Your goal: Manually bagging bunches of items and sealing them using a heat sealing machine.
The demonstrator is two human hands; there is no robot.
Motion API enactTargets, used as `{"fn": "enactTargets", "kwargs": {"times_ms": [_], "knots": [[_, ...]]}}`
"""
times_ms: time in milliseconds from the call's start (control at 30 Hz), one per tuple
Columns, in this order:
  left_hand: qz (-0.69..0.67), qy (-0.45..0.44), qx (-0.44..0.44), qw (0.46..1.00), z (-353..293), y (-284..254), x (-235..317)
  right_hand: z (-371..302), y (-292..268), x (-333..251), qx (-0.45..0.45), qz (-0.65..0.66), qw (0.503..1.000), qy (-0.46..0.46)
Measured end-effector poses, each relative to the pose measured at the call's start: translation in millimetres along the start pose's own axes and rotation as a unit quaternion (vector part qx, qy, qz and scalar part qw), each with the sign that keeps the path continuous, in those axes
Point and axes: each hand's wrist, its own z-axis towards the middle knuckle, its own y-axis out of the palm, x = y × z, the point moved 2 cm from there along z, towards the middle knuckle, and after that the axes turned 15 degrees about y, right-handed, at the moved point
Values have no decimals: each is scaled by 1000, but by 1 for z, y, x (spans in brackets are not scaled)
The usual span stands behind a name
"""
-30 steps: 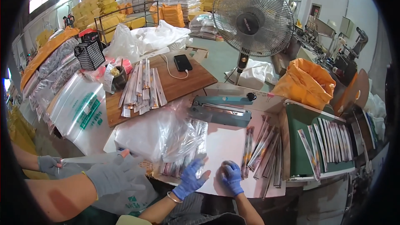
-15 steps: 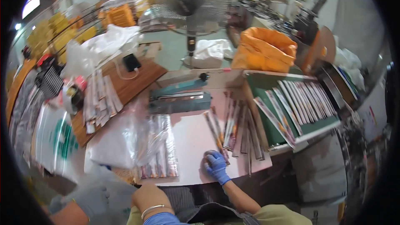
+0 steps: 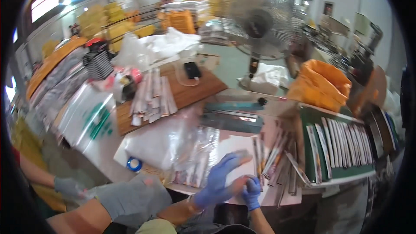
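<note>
Your left hand (image 3: 219,182), in a blue glove, is lying released and spread over the white sheet (image 3: 236,147) on the counter (image 3: 108,156), fingertips just beside the loose slim packets (image 3: 277,160). Your right hand (image 3: 251,193), also blue-gloved, is clenching against the left palm; motion blur is hiding whether it is grasping anything. A clear bag of packets (image 3: 195,160) is lying just left of the left hand. A co-worker's grey-gloved hand (image 3: 132,197) is resting at the counter's near edge.
</note>
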Motion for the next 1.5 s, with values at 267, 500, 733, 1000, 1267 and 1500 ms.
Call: {"fn": "enactTargets", "kwargs": {"times_ms": [267, 500, 733, 1000, 1267, 1500], "knots": [[529, -160, -376, 743, -105, -31, -150, -44, -60, -4, -206, 269, 901, 271], [332, -30, -222, 916, -60, 54, -216, -24, -60, 47, -294, 511, 696, 410], [368, 15, -222, 903, -32, 135, -255, -26, -41, 66, -350, 656, 561, 364], [319, 47, -187, 928, -32, 145, -264, -40, -46, 38, -586, 571, 480, 318], [348, 63, -194, 915, -34, 144, -264, -19, -34, 37, -354, 669, 517, 401], [359, 64, -220, 905, -34, 144, -265, -11, -35, 35, -342, 676, 522, 392]]}}
